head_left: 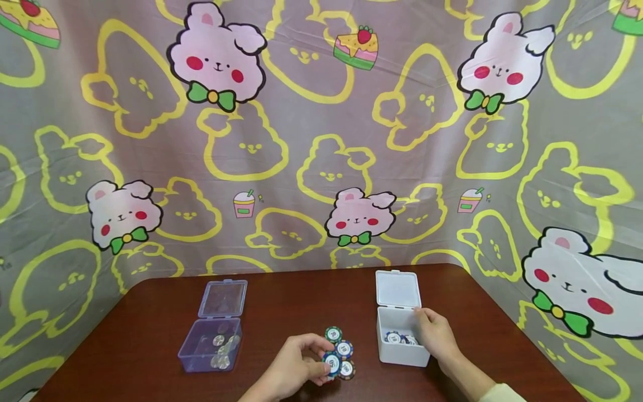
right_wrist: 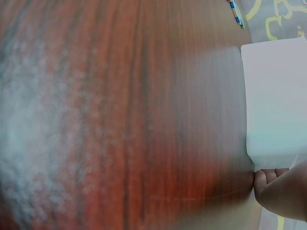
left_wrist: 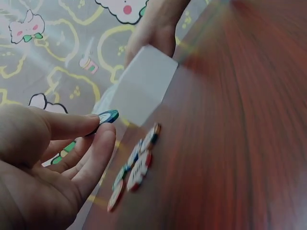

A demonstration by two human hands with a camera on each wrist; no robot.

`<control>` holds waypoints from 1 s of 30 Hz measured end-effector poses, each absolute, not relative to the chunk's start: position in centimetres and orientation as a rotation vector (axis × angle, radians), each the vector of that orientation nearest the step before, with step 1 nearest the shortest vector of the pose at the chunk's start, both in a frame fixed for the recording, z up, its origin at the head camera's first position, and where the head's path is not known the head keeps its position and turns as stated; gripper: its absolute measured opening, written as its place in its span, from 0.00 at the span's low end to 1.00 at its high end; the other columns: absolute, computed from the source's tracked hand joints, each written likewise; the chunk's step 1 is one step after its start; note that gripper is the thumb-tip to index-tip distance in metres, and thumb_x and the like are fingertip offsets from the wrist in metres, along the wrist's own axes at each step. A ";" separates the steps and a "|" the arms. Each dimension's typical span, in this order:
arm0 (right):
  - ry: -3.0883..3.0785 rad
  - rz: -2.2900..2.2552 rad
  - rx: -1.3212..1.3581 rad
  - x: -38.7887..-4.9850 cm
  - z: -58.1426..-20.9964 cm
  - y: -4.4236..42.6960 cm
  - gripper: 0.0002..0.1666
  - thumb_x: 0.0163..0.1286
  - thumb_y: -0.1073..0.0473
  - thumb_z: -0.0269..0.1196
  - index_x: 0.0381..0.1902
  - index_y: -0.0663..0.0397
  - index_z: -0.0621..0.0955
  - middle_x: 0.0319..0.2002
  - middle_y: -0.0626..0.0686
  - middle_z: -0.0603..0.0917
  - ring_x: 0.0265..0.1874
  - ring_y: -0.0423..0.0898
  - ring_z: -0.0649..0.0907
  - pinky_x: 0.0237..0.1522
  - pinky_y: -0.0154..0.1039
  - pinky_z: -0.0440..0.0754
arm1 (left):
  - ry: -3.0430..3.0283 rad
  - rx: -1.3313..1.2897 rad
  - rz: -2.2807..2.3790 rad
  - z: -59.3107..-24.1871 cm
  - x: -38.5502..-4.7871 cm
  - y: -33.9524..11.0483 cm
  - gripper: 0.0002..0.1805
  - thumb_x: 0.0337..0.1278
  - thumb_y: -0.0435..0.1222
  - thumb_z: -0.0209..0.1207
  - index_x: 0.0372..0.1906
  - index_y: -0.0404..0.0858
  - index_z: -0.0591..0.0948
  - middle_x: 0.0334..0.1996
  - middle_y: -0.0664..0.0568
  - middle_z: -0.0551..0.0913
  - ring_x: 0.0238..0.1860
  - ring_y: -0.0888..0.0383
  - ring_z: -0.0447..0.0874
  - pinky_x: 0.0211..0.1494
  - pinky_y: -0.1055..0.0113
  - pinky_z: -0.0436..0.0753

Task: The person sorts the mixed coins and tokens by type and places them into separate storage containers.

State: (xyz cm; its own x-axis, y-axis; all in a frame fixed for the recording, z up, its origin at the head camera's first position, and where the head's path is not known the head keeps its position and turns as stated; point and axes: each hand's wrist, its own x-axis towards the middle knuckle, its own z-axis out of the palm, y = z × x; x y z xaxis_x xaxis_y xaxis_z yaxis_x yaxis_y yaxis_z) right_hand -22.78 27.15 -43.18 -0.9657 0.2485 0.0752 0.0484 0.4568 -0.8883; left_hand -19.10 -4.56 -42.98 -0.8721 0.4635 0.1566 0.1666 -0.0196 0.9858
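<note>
My left hand (head_left: 296,363) pinches a teal-edged poker chip (head_left: 331,364) between thumb and fingers; the left wrist view shows this chip (left_wrist: 109,116) raised off the table. Several loose poker chips lie close below it, among them a green one (head_left: 333,334), a blue one (head_left: 344,349) and a brown one (head_left: 347,369). To the right stands a white box (head_left: 402,355) with its lid (head_left: 398,289) tipped back. Blue and black chips (head_left: 393,337) lie inside. My right hand (head_left: 439,336) holds the box by its right wall, fingers partly hidden.
A translucent purple box (head_left: 188,354) with its lid raised stands on the left, holding several silver coins (head_left: 222,357). Both boxes sit on a dark red-brown table (head_left: 301,301). A patterned cloth (head_left: 301,167) hangs behind and along the sides.
</note>
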 end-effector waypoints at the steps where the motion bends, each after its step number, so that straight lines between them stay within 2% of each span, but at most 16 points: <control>1: -2.513 1.514 -0.258 -22.8 -43.2 27.2 0.26 0.82 0.52 0.46 0.53 0.70 0.81 0.55 0.67 0.80 0.55 0.58 0.75 0.56 0.57 0.72 | 2.026 0.668 1.996 -42.9 -19.2 -4.2 0.14 0.51 0.18 0.64 0.46 0.23 0.82 0.30 0.48 0.79 0.24 0.56 0.84 0.26 0.69 0.84; 3: -2.512 1.504 -0.260 -22.8 -43.2 27.2 0.26 0.81 0.53 0.46 0.52 0.69 0.81 0.54 0.66 0.81 0.53 0.57 0.76 0.54 0.54 0.72 | 2.022 0.659 2.007 -42.8 -19.3 -3.4 0.14 0.51 0.19 0.64 0.46 0.24 0.82 0.30 0.48 0.79 0.23 0.56 0.84 0.25 0.68 0.83; 6: -2.516 1.514 -0.264 -22.8 -43.2 27.2 0.26 0.81 0.53 0.45 0.52 0.69 0.81 0.54 0.66 0.80 0.54 0.58 0.75 0.55 0.56 0.71 | 2.017 0.624 2.031 -42.7 -19.5 -2.2 0.14 0.50 0.19 0.64 0.45 0.27 0.83 0.30 0.47 0.79 0.21 0.57 0.83 0.25 0.68 0.83; 12: -2.515 1.527 -0.271 -22.8 -43.2 27.2 0.26 0.81 0.52 0.45 0.52 0.69 0.81 0.54 0.66 0.80 0.54 0.58 0.75 0.56 0.57 0.71 | 1.874 0.519 2.162 -42.2 -20.2 0.6 0.17 0.50 0.17 0.64 0.48 0.24 0.81 0.32 0.45 0.78 0.22 0.56 0.84 0.28 0.67 0.85; 18: -2.511 1.518 -0.279 -22.8 -43.1 27.2 0.26 0.81 0.52 0.46 0.51 0.69 0.81 0.53 0.66 0.80 0.53 0.57 0.75 0.53 0.53 0.71 | 1.753 0.449 2.241 -41.3 -20.8 3.4 0.18 0.50 0.16 0.64 0.48 0.27 0.82 0.33 0.45 0.80 0.24 0.55 0.85 0.29 0.66 0.86; 21: -2.514 1.529 -0.281 -22.8 -43.1 27.1 0.27 0.81 0.51 0.45 0.54 0.70 0.80 0.55 0.68 0.79 0.56 0.60 0.74 0.57 0.59 0.71 | 1.722 0.429 2.255 -40.8 -21.3 4.5 0.18 0.51 0.16 0.65 0.49 0.25 0.81 0.32 0.46 0.80 0.24 0.56 0.85 0.31 0.65 0.86; 25: -2.519 1.546 -0.279 -22.7 -43.1 26.9 0.29 0.82 0.50 0.45 0.57 0.72 0.78 0.60 0.71 0.76 0.61 0.64 0.72 0.64 0.66 0.65 | 1.711 0.396 2.269 -40.5 -21.9 5.8 0.18 0.52 0.17 0.64 0.51 0.24 0.80 0.31 0.47 0.79 0.24 0.55 0.86 0.33 0.63 0.87; 28: -2.509 1.532 -0.276 -22.7 -43.1 26.9 0.28 0.82 0.51 0.46 0.55 0.72 0.79 0.57 0.70 0.78 0.58 0.62 0.74 0.61 0.64 0.69 | 1.684 0.396 2.287 -40.4 -22.3 6.7 0.18 0.52 0.16 0.63 0.51 0.23 0.80 0.30 0.47 0.79 0.25 0.54 0.86 0.34 0.61 0.87; 30: -2.503 1.517 -0.276 -22.7 -43.1 26.9 0.26 0.82 0.52 0.46 0.52 0.70 0.81 0.53 0.68 0.80 0.54 0.60 0.76 0.55 0.58 0.73 | 1.670 0.399 2.294 -40.3 -22.5 7.2 0.18 0.53 0.16 0.63 0.51 0.23 0.80 0.30 0.47 0.79 0.26 0.54 0.87 0.35 0.60 0.87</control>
State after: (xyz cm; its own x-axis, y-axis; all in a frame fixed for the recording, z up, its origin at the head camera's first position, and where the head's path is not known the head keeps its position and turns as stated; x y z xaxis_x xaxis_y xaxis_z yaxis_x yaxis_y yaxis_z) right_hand -22.69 26.88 -43.15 -0.9622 0.2620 0.0749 0.0548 0.4553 -0.8886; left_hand -22.52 7.22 -40.31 -0.9240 0.3777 0.0597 -0.0592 -0.2956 0.9535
